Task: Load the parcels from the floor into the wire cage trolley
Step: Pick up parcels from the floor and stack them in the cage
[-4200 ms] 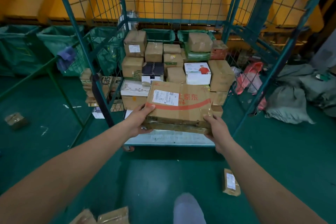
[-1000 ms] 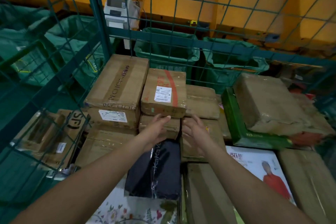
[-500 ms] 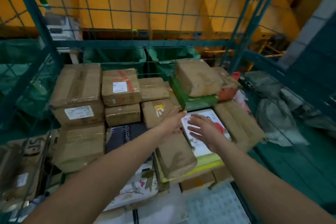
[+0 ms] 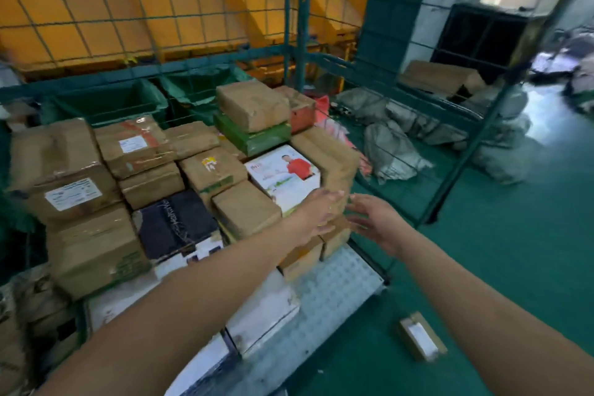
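Observation:
The green wire cage trolley (image 4: 450,177) holds a stack of several parcels, mostly brown cardboard boxes. The parcel with the red stripe and white label (image 4: 133,146) lies on top at the back left. A white box with a printed figure in red (image 4: 283,175) sits near the right side. My left hand (image 4: 316,214) and my right hand (image 4: 374,219) hover with straight fingers over the stack's right front corner, holding nothing. One small brown parcel (image 4: 421,336) lies on the green floor to the right of the trolley's grey base (image 4: 334,292).
Grey sacks (image 4: 392,145) lie on the floor beyond the trolley's right wire wall. Green bins (image 4: 106,100) stand behind the cage, with yellow chutes above them. A dark cabinet (image 4: 482,35) stands at the far right. Open green floor (image 4: 514,251) stretches to the right.
Both hands let go of the red-striped parcel on the stack and drew back to the right front corner. The view has swung right, showing the floor parcel.

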